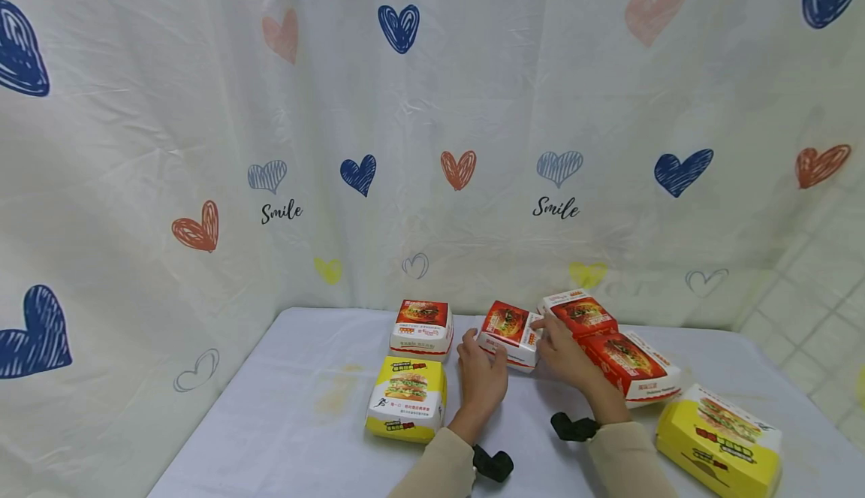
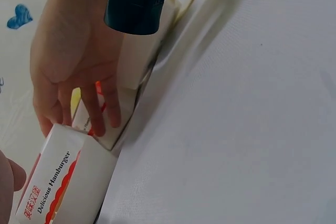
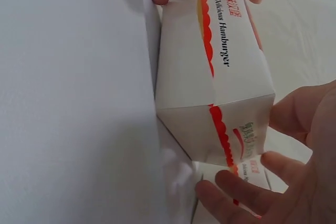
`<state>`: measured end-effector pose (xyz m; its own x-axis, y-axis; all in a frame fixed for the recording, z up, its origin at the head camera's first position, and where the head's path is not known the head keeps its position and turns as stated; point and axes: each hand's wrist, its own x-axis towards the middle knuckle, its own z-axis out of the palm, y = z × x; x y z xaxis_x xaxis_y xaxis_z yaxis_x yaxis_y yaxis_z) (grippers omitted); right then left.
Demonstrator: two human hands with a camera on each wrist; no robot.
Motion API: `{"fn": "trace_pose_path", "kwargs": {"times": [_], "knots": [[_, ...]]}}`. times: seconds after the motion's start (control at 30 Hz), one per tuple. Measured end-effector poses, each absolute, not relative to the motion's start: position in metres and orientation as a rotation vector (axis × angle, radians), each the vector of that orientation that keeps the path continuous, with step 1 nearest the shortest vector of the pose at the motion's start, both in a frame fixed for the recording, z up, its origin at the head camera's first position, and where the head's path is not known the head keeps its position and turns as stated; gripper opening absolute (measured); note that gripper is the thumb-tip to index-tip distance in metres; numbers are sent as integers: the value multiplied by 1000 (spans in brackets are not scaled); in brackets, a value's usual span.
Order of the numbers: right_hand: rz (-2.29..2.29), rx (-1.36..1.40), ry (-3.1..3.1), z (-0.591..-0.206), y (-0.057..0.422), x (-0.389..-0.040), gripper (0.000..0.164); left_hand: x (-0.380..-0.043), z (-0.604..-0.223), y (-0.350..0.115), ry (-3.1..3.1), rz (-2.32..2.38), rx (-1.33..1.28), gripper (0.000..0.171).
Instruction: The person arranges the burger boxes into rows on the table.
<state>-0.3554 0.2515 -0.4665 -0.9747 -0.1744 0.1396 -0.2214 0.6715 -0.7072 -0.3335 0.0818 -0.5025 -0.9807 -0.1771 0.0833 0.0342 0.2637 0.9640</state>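
A red-and-white hamburger box [image 1: 510, 333] sits on the table between my two hands, burger picture upward. My left hand [image 1: 483, 374] touches its left end with the fingertips. At the box's right end is my right hand [image 1: 568, 351], its fingers loosely spread. The right wrist view shows the right thumb [image 3: 294, 116] right at a corner of the box and the other fingers by its lower end. "Delicious Hamburger" is printed on the front side of the box [image 2: 63, 182] in the left wrist view, where only a little of the left hand [image 2: 10, 187] shows.
Left of the hands, another red-and-white box [image 1: 422, 329] stands behind a yellow-and-white burger box [image 1: 407, 400]. To the right lie two red-and-white boxes, one farther back [image 1: 581, 312] and one nearer [image 1: 631, 366], with a yellow box [image 1: 719, 442] in front. A heart-patterned curtain [image 1: 473, 107] hangs behind the table.
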Motion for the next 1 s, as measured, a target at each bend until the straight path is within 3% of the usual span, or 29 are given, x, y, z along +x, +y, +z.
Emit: {"fn": "trace_pose_path", "kwargs": {"times": [0.27, 0.53, 0.8, 1.0], "knots": [[1179, 316, -2809, -467, 248, -355, 35, -332, -502, 83, -2333, -1801, 132, 59], [1188, 283, -2854, -463, 249, -351, 34, -332, -503, 83, -2345, -1773, 127, 64], [1181, 250, -2889, -462, 250, -349, 45, -331, -502, 82, -2367, -1767, 110, 72], [1184, 262, -2895, -463, 249, -349, 64, -332, -504, 81, -2386, -1740, 75, 76]]}}
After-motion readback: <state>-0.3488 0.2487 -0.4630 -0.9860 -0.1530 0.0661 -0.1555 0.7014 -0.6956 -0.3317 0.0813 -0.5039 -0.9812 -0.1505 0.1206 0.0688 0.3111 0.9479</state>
